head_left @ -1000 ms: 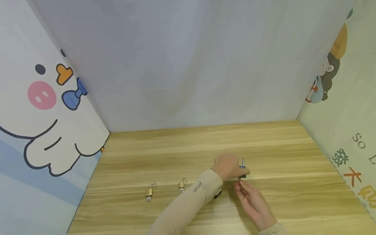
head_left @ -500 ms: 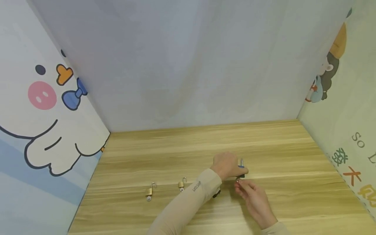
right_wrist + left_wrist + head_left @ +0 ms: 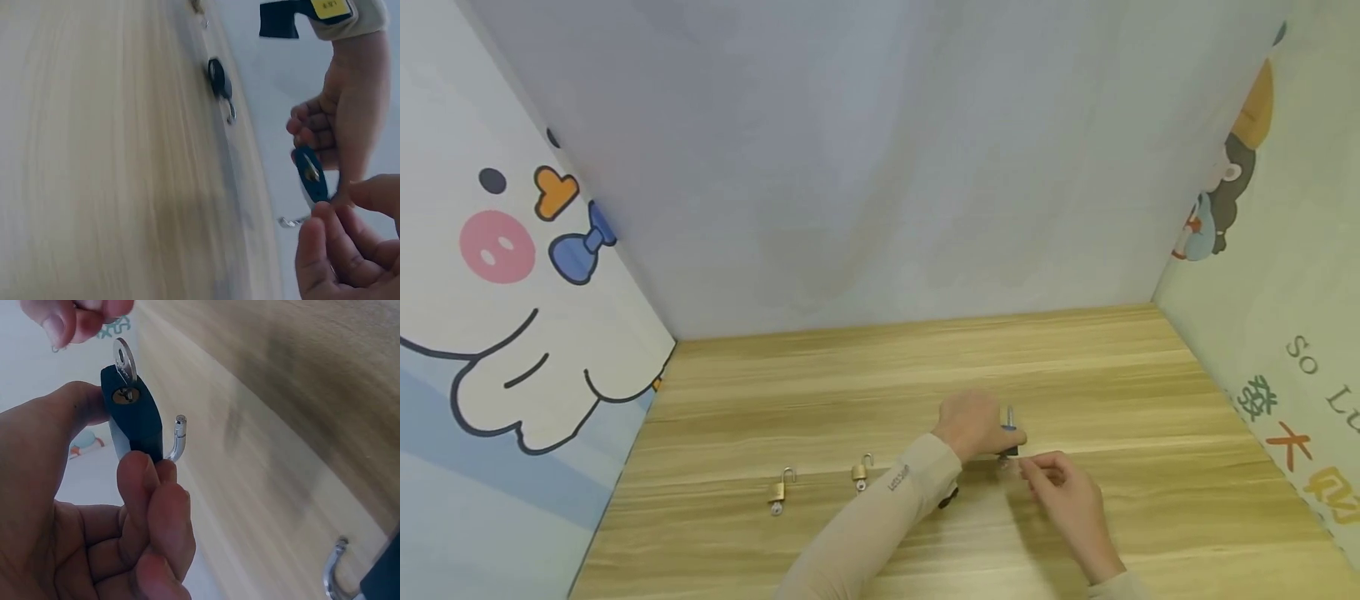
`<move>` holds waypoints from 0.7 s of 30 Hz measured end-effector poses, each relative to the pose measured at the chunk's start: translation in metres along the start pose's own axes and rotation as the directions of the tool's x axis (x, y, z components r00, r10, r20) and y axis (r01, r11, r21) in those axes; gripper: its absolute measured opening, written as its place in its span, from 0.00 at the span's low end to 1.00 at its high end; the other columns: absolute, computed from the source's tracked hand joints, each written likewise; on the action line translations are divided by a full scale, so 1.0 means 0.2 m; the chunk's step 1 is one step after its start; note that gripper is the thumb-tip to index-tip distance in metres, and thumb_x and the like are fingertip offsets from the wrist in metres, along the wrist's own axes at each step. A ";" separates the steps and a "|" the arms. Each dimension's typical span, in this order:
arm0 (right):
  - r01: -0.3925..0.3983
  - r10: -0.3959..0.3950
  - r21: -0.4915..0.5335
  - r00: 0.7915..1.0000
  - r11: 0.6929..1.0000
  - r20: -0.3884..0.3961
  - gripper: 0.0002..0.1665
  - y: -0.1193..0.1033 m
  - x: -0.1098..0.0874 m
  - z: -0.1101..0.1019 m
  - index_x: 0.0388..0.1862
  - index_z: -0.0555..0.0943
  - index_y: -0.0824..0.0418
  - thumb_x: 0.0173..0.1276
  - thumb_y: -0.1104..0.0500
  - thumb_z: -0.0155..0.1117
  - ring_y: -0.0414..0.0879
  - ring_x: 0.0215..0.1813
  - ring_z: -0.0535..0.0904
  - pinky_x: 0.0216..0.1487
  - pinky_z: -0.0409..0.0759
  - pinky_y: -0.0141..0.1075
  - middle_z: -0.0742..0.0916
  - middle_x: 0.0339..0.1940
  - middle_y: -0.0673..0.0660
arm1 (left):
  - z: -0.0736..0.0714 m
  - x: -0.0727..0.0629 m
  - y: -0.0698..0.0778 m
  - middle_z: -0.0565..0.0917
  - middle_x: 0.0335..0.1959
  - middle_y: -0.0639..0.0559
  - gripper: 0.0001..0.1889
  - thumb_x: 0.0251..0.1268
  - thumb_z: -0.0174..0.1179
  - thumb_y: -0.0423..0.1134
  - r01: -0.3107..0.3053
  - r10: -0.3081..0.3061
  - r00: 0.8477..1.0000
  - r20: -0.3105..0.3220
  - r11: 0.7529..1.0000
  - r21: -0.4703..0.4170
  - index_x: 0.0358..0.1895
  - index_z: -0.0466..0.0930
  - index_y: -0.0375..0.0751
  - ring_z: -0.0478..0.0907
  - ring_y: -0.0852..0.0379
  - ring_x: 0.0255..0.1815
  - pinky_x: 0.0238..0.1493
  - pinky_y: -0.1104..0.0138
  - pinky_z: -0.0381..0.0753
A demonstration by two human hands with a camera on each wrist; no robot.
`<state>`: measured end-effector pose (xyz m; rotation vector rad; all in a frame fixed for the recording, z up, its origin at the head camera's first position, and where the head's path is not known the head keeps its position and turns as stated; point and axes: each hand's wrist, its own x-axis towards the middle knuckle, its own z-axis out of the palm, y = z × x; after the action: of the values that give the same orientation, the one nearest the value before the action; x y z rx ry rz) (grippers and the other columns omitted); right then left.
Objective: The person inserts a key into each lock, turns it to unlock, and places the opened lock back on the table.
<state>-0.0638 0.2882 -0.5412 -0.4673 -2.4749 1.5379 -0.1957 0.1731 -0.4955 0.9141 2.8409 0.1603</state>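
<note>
In the left wrist view my left hand [image 3: 94,506] grips a dark blue padlock [image 3: 134,415] between thumb and fingers. Its shackle sticks out, open, with the free end apart from the body. A silver key [image 3: 125,359] stands in the keyhole. Just off the key is my right hand [image 3: 1071,504]; its fingertips [image 3: 62,325] are apart from it. The right wrist view shows that hand's thumb and fingers loosely bent, with nothing between them. In the head view the left hand covers most of the padlock.
Two brass padlocks [image 3: 777,492] [image 3: 859,473] with open shackles and keys lie left on the wooden table [image 3: 737,392]. A dark padlock [image 3: 219,78] also lies there, partly hidden by the left sleeve [image 3: 880,508] in the head view. Printed walls flank the table.
My right hand has let go of the key and drawn back a little to the right. The left hand still holds the padlock, nearly in place. The head view has shifted slightly.
</note>
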 end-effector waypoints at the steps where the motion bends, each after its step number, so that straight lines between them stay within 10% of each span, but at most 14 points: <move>1: 0.044 -0.045 -0.053 0.999 0.998 -0.010 0.16 0.00 0.00 -0.01 0.44 0.82 0.63 0.73 0.50 0.64 0.47 0.37 0.84 0.37 0.80 0.32 0.88 0.37 0.55 | 0.01 0.00 0.00 0.51 0.05 0.61 0.33 0.59 0.58 0.68 -0.001 0.001 1.000 0.002 1.000 -0.001 0.10 0.58 0.51 0.44 0.65 0.07 0.10 0.71 0.47; 5: 0.238 -0.254 -0.266 0.967 0.934 -0.026 0.07 -0.01 -0.01 -0.06 0.42 0.82 0.63 0.70 0.60 0.67 0.47 0.38 0.83 0.36 0.82 0.35 0.87 0.36 0.53 | 0.03 0.00 -0.01 0.52 0.06 0.61 0.32 0.60 0.58 0.68 0.002 -0.002 1.000 0.014 1.000 -0.015 0.10 0.59 0.51 0.45 0.65 0.08 0.10 0.71 0.49; 13: 0.414 -0.501 -0.609 0.865 0.676 0.032 0.12 -0.02 -0.04 -0.13 0.38 0.81 0.63 0.57 0.69 0.74 0.47 0.31 0.80 0.28 0.79 0.38 0.85 0.33 0.56 | 0.05 0.00 -0.01 0.51 0.05 0.61 0.33 0.60 0.56 0.70 0.021 -0.021 0.999 0.034 1.000 0.007 0.10 0.58 0.51 0.44 0.64 0.08 0.10 0.71 0.49; 21: 0.448 -0.533 -0.631 0.844 0.633 0.065 0.14 -0.01 -0.06 -0.13 0.35 0.81 0.62 0.52 0.68 0.78 0.42 0.28 0.78 0.28 0.78 0.34 0.84 0.30 0.54 | 0.10 0.00 -0.01 0.50 0.05 0.61 0.33 0.58 0.58 0.69 0.016 -0.015 1.000 0.025 1.000 -0.008 0.10 0.57 0.51 0.43 0.64 0.09 0.11 0.71 0.46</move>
<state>-0.0443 0.3051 -0.5272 0.0562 -2.6459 0.4280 -0.1939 0.1735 -0.5154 0.8858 2.8215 0.1574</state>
